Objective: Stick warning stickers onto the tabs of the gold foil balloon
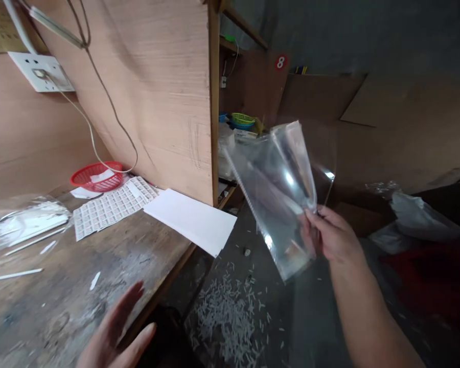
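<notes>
My right hand [331, 232] pinches a clear plastic bag [270, 189] by its gathered side and holds it up in the air, right of the table. The bag is see-through and shiny, creased where my fingers grip it. Low in the view, over the front edge of the table, my left hand [117, 332] is empty with its thumb and fingers apart. White paper sheets [191, 217] lie at the table's right end, sticking out past its edge. Beside them is a sheet of printed labels [109, 207].
A red plastic basket [97, 176] stands at the back of the wooden table [138, 260]. Clear packaging with white strips [34, 220] lies at left. A cable [113, 110] hangs by the partition [164, 97]. White scraps [230, 317] litter the floor; plastic bags [425, 214] lie at right.
</notes>
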The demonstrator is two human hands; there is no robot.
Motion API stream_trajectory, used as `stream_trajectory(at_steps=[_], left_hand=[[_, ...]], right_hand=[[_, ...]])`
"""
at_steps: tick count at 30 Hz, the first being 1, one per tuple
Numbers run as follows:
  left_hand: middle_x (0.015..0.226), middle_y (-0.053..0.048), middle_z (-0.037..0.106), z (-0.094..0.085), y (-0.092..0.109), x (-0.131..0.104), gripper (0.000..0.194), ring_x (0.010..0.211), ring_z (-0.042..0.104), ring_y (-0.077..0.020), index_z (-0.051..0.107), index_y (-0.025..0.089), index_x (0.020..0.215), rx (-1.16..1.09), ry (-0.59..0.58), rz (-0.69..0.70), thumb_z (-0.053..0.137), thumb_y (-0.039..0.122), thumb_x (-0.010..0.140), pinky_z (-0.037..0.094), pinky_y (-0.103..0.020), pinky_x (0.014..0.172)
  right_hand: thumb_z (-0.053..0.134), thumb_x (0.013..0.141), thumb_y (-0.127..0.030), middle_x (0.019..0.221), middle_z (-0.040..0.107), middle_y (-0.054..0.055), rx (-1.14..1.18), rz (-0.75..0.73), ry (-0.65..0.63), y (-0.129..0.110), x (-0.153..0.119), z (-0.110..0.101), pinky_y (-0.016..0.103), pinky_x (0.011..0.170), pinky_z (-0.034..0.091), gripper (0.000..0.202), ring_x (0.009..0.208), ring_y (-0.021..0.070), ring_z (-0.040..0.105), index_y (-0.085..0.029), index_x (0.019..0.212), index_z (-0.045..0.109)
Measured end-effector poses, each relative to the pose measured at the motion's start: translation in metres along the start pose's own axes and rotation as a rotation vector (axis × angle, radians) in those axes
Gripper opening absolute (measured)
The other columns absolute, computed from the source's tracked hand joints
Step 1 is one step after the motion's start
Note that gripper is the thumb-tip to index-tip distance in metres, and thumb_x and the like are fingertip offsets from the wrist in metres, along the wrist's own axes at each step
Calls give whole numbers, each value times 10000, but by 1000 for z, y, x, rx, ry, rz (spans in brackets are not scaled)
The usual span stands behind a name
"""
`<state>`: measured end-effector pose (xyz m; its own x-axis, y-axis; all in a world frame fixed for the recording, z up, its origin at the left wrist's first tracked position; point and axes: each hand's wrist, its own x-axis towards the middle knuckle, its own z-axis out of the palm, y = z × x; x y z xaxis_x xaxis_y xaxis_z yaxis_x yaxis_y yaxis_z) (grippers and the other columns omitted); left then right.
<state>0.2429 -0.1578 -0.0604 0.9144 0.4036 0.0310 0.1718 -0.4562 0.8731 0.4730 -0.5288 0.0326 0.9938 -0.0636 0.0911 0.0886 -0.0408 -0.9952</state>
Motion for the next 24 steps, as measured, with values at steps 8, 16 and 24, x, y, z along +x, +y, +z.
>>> stream_trajectory(at_steps=[8, 16, 24], left_hand=[[1094, -94, 698, 7, 83, 22, 614, 895, 695, -211, 608, 199, 1181, -967, -122, -171, 834, 406, 649, 570, -310, 814], [528, 41, 547, -80, -16, 19, 271, 472, 553, -91, 552, 142, 679, -907, 389, -404, 794, 240, 607, 476, -205, 488], [585, 22, 588, -108, -53, 53, 271, 507, 552, -98, 574, 141, 740, -739, 408, -358, 765, 299, 631, 477, -216, 530]], right_hand=[[738, 704, -426, 530, 581, -51, 154, 291, -621, 15, -97, 121, 181, 359, 356, 304, 382, 76, 470, -195, 798, 564], [673, 794, -211, 674, 681, 17, -222, 354, -1140, 37, -96, 280, 217, 523, 509, 114, 550, 116, 626, -163, 816, 572], [531, 847, -112, 532, 510, -54, -469, 195, -1154, 40, -87, 336, 178, 387, 316, 187, 386, 52, 391, -184, 681, 484]])
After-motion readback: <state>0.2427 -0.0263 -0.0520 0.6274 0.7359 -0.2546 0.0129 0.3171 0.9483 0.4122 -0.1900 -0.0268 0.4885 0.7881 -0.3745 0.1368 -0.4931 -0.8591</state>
